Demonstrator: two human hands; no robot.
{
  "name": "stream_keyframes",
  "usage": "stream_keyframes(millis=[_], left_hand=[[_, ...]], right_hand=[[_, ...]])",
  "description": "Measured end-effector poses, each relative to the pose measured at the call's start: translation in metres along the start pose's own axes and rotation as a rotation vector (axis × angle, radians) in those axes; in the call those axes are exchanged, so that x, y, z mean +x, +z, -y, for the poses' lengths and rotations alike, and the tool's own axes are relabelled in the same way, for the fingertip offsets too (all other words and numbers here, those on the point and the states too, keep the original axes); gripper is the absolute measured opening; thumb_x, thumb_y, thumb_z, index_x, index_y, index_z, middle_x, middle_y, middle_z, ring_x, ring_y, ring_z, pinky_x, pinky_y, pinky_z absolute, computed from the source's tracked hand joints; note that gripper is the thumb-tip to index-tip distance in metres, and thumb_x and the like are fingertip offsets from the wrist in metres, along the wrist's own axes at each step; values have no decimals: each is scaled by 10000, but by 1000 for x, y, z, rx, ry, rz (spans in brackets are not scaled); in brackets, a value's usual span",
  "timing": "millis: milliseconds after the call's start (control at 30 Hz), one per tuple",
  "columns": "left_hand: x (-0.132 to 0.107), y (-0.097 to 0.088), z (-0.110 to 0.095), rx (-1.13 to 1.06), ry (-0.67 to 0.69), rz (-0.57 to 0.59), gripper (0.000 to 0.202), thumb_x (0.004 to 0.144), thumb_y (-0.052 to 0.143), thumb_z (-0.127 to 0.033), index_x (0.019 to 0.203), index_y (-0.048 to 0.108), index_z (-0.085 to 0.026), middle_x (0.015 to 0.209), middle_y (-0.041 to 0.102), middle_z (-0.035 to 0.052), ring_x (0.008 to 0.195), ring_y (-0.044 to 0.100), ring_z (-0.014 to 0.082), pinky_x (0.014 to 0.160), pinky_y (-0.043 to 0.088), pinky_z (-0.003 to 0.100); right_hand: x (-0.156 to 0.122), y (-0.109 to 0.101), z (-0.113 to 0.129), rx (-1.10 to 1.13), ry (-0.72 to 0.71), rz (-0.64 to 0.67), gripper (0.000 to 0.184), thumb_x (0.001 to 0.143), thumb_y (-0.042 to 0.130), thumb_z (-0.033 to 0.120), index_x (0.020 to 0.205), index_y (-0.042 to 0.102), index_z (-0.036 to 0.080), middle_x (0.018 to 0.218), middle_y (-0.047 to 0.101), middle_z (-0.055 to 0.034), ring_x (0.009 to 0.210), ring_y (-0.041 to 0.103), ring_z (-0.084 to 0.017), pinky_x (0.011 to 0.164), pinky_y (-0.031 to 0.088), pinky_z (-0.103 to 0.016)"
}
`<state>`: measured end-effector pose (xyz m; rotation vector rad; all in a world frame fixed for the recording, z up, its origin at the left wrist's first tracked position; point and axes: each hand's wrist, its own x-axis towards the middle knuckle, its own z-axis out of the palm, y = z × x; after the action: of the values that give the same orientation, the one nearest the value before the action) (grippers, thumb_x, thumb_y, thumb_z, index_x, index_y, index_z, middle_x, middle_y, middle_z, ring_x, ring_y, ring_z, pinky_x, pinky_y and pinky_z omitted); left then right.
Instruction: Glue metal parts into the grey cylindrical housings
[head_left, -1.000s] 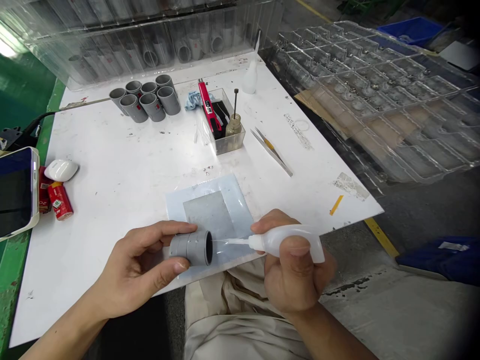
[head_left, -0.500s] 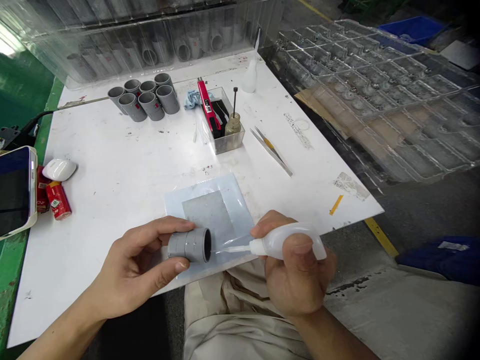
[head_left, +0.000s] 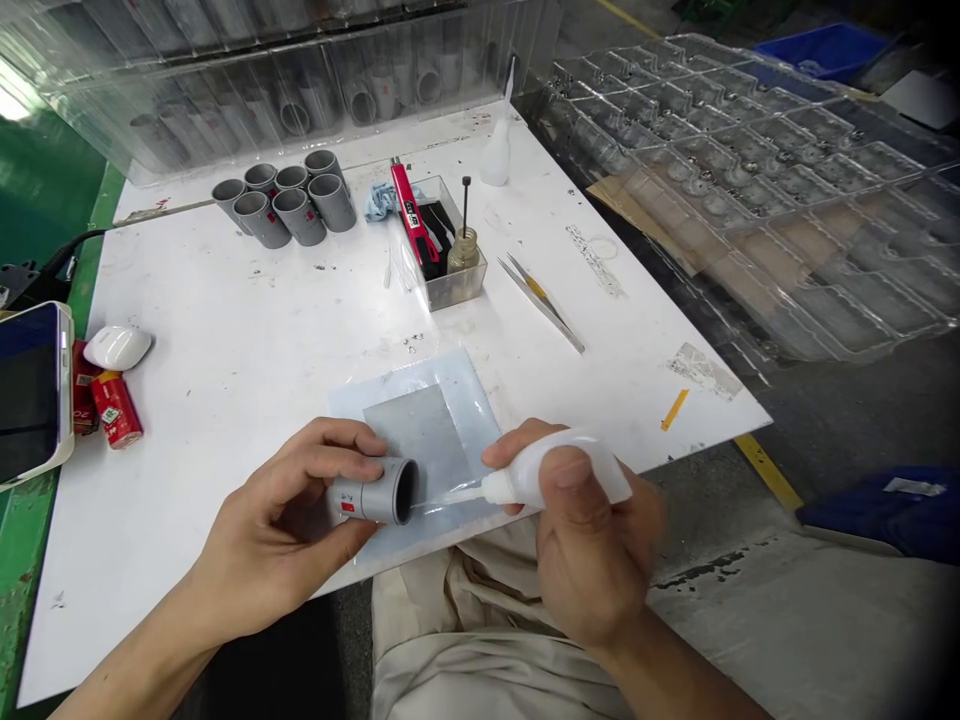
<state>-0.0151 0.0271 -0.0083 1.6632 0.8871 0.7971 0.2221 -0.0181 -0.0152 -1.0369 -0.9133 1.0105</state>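
The left hand (head_left: 277, 530) is half closed, with the fingers on the upper side of a grey tube (head_left: 384, 490) and the thumb under it, and so it has hold of the tube. The tube lies sideways in this grip, its open mouth turned toward the right hand (head_left: 592, 565), and a small red mark shows on its wall. The right hand is closed around a white bottle (head_left: 529, 472), with the thumb pressed on top. The thin nozzle (head_left: 463, 494) of the bottle points at the mouth of the tube and is very near it; whether the tip touches, I cannot tell. Below them, a light blue sheet (head_left: 463, 385) with a grey square (head_left: 416, 430) lies at the near edge of the white table (head_left: 247, 320). Farther away, tweezers (head_left: 546, 308) lie beside a clear box (head_left: 459, 293), which holds a red knife (head_left: 411, 215) and a jar (head_left: 463, 255). To the left of the box, seven other tubes (head_left: 298, 220) stand upright, close together. A second bottle (head_left: 495, 158) stands at the far right. At the left edge there is a phone (head_left: 30, 385), near a white case (head_left: 118, 347).
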Motion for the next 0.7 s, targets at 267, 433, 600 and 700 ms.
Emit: stream_keyframes(millis=[267, 433, 600, 700], left_hand=[[1, -1, -1, 3, -12, 16, 420, 927, 649, 22, 1191, 673, -304, 1263, 602, 55, 1176, 600, 179, 863, 541, 217], [1, -1, -1, 7, -11, 16, 417, 934, 643, 17, 1193, 675, -308, 1267, 600, 56, 1194, 591, 177, 878, 535, 217], [-1, -1, 0, 7, -14, 6, 420, 935, 653, 17, 1195, 681, -311, 1268, 601, 62, 1194, 597, 184, 839, 546, 219], [-1, -1, 0, 12, -16, 7, 410, 945, 652, 3, 1204, 678, -314, 1270, 606, 62, 1208, 594, 187, 838, 554, 220]], right_hand=[[5, 1, -3, -10, 11, 16, 400, 1192, 667, 512, 938, 809, 237, 814, 660, -30, 616, 569, -241, 561, 456, -353], [4, 2, -2, 23, 30, 42, 395, 1182, 684, 522, 944, 813, 234, 852, 669, -38, 607, 562, -232, 545, 436, -343], [3, 2, -4, 25, 27, 33, 393, 1186, 677, 514, 949, 811, 230, 828, 652, -31, 613, 556, -236, 554, 438, -342], [3, 1, -6, 2, 14, 16, 388, 1188, 681, 519, 958, 811, 234, 833, 652, -29, 624, 551, -241, 571, 448, -348]])
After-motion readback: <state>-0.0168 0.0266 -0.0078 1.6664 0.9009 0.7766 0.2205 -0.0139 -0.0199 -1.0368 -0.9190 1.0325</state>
